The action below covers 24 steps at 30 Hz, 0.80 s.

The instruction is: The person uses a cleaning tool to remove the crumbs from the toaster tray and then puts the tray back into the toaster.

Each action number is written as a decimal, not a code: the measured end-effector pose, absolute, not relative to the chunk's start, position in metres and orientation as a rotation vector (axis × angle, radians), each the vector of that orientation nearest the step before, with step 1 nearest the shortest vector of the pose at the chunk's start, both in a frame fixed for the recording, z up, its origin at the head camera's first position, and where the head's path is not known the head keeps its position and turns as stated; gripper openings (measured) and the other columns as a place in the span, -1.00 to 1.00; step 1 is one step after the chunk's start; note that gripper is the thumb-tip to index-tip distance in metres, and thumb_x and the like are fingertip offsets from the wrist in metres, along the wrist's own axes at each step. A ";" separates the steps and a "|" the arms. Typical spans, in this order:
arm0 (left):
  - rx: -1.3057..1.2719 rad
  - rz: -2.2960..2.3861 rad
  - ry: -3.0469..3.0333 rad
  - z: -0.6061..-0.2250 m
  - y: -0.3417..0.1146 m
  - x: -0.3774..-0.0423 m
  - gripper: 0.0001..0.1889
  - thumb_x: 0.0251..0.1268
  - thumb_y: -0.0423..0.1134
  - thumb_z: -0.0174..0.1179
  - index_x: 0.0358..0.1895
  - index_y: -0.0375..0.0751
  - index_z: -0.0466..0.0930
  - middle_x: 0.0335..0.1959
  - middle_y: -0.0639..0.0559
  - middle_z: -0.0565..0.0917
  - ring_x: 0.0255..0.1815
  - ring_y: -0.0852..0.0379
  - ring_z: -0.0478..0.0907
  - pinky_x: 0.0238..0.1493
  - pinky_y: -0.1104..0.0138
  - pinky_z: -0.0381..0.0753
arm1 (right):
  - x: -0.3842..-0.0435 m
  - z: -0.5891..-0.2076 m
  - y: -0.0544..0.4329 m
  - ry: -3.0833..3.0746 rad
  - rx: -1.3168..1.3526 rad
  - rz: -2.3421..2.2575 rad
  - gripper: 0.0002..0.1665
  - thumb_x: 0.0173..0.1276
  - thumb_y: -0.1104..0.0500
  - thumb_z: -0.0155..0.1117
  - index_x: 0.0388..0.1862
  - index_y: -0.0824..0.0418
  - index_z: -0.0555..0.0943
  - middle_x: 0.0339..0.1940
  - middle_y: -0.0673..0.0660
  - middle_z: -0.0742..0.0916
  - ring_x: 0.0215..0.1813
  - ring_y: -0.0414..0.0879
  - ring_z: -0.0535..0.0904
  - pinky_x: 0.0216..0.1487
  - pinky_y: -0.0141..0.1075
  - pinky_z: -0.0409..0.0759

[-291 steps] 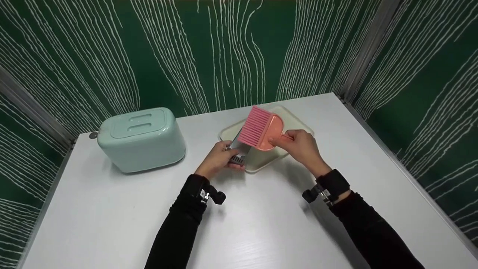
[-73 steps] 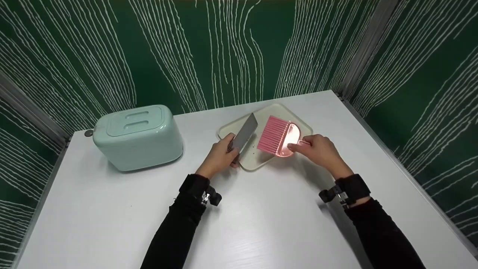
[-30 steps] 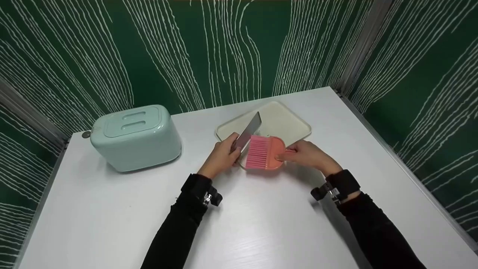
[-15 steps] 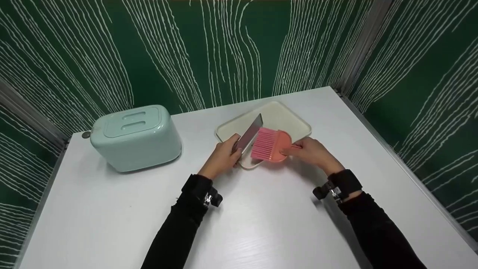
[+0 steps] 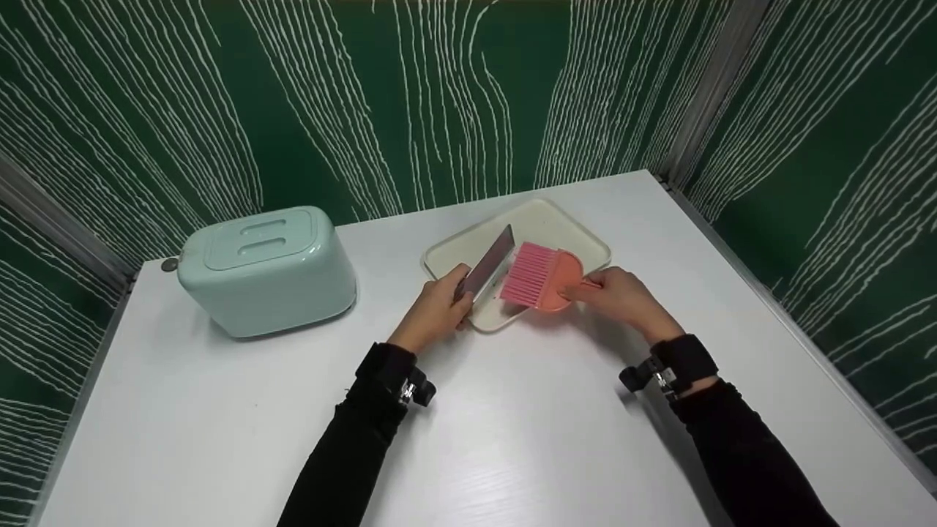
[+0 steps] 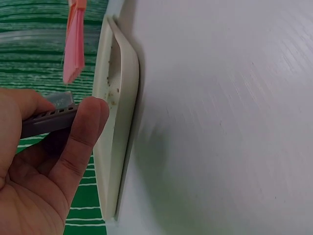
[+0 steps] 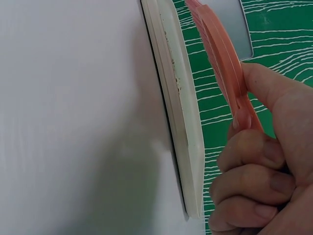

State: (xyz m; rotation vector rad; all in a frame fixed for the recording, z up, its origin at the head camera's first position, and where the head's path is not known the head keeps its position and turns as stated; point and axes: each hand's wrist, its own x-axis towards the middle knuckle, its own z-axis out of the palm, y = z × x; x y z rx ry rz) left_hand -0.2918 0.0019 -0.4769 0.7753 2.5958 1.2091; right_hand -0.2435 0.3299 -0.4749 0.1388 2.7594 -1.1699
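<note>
In the head view my left hand [image 5: 435, 306] grips a toaster crumb tray [image 5: 489, 265], a flat metal plate with a slotted grey plastic end. It is tilted on edge over a cream tray [image 5: 542, 214]. My right hand [image 5: 618, 294] pinches the short handle of a brush [image 5: 545, 277] with pink bristles and an orange head. The bristles hang over the cream tray, a little right of the metal plate. Brown crumbs [image 6: 111, 93] lie in the cream tray in the left wrist view. In the right wrist view, curled fingers [image 7: 249, 181] sit below the orange handle.
A mint-green toaster [image 5: 267, 271] with a two-slotted top stands at the back left of the white table [image 5: 468, 439]. Close to its left is a small dark round object [image 5: 170, 264]. Green walls [image 5: 439, 110] with white streaks rise behind and on both sides.
Over the last second the brush shifts right and back, away from the crumb tray. Earlier, its bristles overlapped the plate. The crumb tray stays nearly still in the left hand.
</note>
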 end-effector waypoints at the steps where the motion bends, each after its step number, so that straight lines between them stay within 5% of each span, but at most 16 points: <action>1: 0.774 1.210 2.599 -0.477 0.002 -0.292 -0.77 0.64 -0.35 0.08 0.22 -0.10 0.48 -0.10 -0.15 0.73 -0.47 0.11 0.72 -0.49 0.35 0.68 | -0.243 -0.475 0.330 2.758 0.138 -1.172 -0.42 0.39 -0.34 0.43 -0.43 0.14 0.63 -0.47 -0.05 0.60 -0.29 -0.07 0.48 -0.26 -0.26 0.45; 13: 0.840 1.061 2.685 -0.475 0.004 -0.289 -0.77 0.66 -0.32 0.06 0.23 -0.07 0.48 -0.38 -0.04 0.73 -0.58 0.24 0.59 -0.57 0.39 0.54 | -0.244 -0.475 0.324 2.761 0.123 -1.226 -0.39 0.35 -0.36 0.45 -0.61 0.00 0.47 -0.61 -0.14 0.47 -0.38 -0.10 0.42 -0.34 -0.28 0.37; 18: 0.882 1.033 2.710 -0.474 0.004 -0.288 -0.78 0.67 -0.32 0.06 0.24 -0.09 0.48 -0.29 -0.06 0.72 -0.50 0.19 0.58 -0.56 0.40 0.50 | -0.244 -0.476 0.326 2.800 0.079 -1.159 -0.44 0.38 -0.32 0.45 -0.44 0.15 0.67 -0.49 -0.07 0.62 -0.29 -0.09 0.48 -0.25 -0.27 0.45; 24: 0.947 1.001 2.769 -0.476 0.004 -0.289 -0.75 0.63 -0.34 0.08 0.24 -0.12 0.49 -0.13 -0.14 0.75 -0.34 0.06 0.61 -0.42 0.33 0.52 | -0.244 -0.476 0.327 2.772 0.080 -1.136 -0.43 0.39 -0.33 0.43 -0.40 0.16 0.68 -0.42 -0.02 0.69 -0.27 -0.10 0.50 -0.22 -0.27 0.47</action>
